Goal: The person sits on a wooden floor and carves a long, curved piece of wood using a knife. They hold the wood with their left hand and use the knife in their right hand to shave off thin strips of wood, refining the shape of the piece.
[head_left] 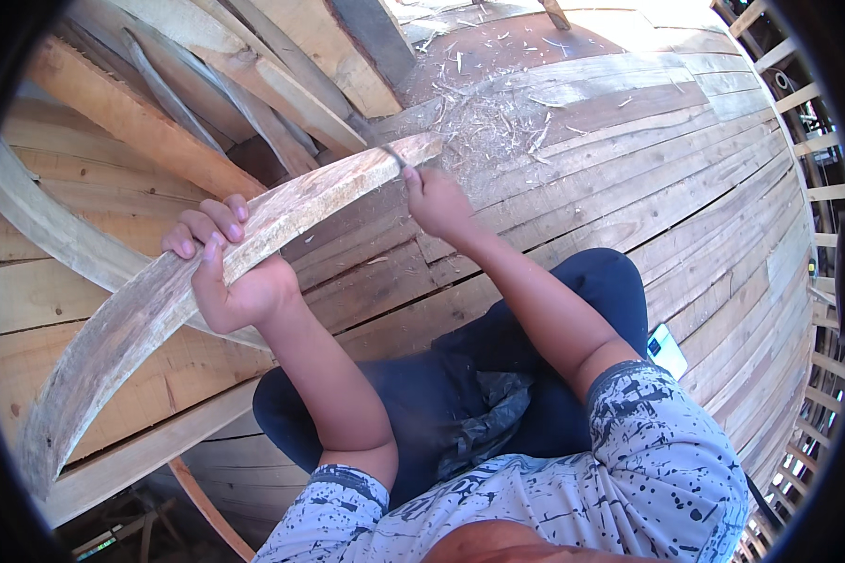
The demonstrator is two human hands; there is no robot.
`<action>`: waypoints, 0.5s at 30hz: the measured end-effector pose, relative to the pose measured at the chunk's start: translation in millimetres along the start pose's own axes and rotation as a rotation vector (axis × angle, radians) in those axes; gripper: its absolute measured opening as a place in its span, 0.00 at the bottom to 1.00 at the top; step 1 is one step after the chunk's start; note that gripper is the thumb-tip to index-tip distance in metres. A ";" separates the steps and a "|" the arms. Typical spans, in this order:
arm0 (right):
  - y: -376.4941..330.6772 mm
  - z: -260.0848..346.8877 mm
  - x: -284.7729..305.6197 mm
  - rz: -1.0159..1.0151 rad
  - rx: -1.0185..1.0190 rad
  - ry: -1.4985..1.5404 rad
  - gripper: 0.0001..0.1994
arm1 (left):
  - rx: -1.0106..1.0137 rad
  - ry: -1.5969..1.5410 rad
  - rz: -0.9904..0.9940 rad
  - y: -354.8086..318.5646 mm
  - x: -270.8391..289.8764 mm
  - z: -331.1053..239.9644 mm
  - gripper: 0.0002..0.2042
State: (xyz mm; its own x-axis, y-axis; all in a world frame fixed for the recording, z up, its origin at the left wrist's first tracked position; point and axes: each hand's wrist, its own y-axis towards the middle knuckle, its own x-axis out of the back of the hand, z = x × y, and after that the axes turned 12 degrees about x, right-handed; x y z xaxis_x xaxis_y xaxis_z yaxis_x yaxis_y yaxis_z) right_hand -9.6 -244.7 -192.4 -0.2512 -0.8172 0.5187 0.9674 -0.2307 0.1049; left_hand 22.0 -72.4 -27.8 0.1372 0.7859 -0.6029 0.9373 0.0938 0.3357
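A long, curved wooden plank (150,296) runs slantwise from the lower left up to the middle of the view, its edge pale and rough. My left hand (235,263) grips it around the middle, fingers over the far side and thumb on the near side. Near the plank's upper right end, my right hand (437,199) is closed around the handle of a knife (391,153). The thin dark blade lies across the plank's end; blur and the hand hide its exact shape.
Thick timber beams (141,122) lean at the upper left. Another curved board (61,225) passes under the plank. Wood shavings (535,131) litter the plank floor (573,188) ahead. A phone (667,351) lies by my right thigh; slatted framework (821,192) lines the right side.
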 end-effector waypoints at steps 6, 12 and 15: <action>6.4 -13.4 5.8 -0.037 -0.098 -0.158 0.21 | 0.011 -0.010 0.046 -1.3 3.2 0.5 0.12; 7.4 0.9 25.4 -0.006 -0.058 -0.320 0.20 | 0.006 -0.011 0.020 -0.5 5.4 -0.4 0.12; 5.9 1.1 20.6 -0.049 -0.014 -0.303 0.21 | 0.007 -0.004 0.030 0.6 5.5 -0.8 0.12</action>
State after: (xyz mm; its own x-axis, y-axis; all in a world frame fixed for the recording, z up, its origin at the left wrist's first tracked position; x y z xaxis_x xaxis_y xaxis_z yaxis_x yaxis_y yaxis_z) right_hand -9.0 -262.3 -180.2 -0.2739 -0.6110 0.7428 0.9533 -0.2750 0.1253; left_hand 23.1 -67.5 -30.4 0.1669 0.7859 -0.5954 0.9350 0.0656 0.3487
